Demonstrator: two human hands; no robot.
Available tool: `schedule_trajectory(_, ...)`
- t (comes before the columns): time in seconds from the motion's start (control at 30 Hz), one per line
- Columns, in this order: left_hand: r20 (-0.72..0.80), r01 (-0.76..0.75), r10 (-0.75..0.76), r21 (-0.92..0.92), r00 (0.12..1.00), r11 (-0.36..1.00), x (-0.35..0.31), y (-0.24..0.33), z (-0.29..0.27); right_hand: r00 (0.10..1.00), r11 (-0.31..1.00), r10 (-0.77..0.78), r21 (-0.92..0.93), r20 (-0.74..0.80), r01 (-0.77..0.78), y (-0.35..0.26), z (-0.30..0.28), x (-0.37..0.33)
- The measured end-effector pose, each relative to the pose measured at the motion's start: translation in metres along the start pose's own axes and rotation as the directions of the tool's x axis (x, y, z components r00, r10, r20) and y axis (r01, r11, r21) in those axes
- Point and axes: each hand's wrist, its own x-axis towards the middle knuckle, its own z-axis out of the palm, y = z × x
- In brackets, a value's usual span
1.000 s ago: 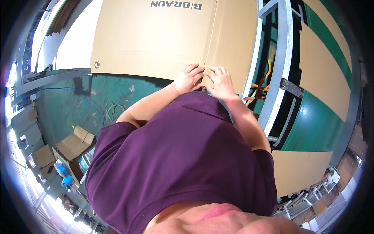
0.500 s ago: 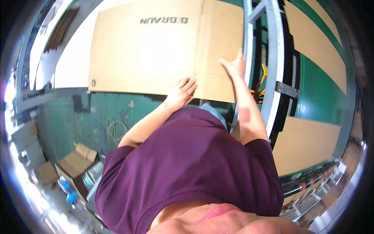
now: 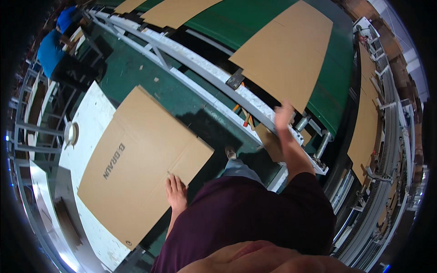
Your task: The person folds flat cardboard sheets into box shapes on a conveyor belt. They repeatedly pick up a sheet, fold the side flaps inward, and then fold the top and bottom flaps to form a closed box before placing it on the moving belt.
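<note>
A large flat sheet of brown cardboard (image 3: 141,154), with dark print on it, lies on a white-topped table at the left. My left hand (image 3: 176,192) rests on the near edge of this sheet, fingers stretched out flat over it. My right hand (image 3: 284,116) is raised above the metal rail at the right, slightly blurred, with thumb and fingers apart. It is nearest to the close end of another cardboard sheet (image 3: 287,54) lying on the green conveyor belt. Whether its fingertips touch that sheet I cannot tell.
The white-topped table (image 3: 98,107) bears a tape roll (image 3: 71,133). A white-grey metal rail (image 3: 205,75) runs along the green belt (image 3: 223,22), with rollers (image 3: 324,144) at its near end. Further cardboard (image 3: 364,123) lies at the right. Two people in blue (image 3: 52,52) stand far left.
My view has swung right toward the conveyor. My right hand has left the printed cardboard and moved over the rail toward the belt. My left hand stays on the sheet's near edge.
</note>
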Motion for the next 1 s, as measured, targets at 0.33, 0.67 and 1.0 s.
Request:
schedule_trajectory(0.33, -0.259, -0.110, 0.194, 0.304, 0.946, 0.946, 0.006, -0.032, 0.034, 0.811, 0.743, -0.584, -0.426, -0.037, 0.516, 0.079, 0.089, 0.153)
schedule_trajectory(0.67, -0.223, -0.178, 0.229, 0.228, 0.948, 0.957, 0.092, 0.009, 0.041, 0.567, 0.618, -0.736, -0.025, -0.369, 0.786, -0.105, -0.138, 0.158)
schedule_trajectory(1.0, -0.208, -0.247, 0.283, 0.185, 0.936, 0.951, 0.119, 0.011, 0.044, 0.474, 0.765, -0.096, 0.240, -0.875, 0.598, -0.141, -0.270, 0.218)
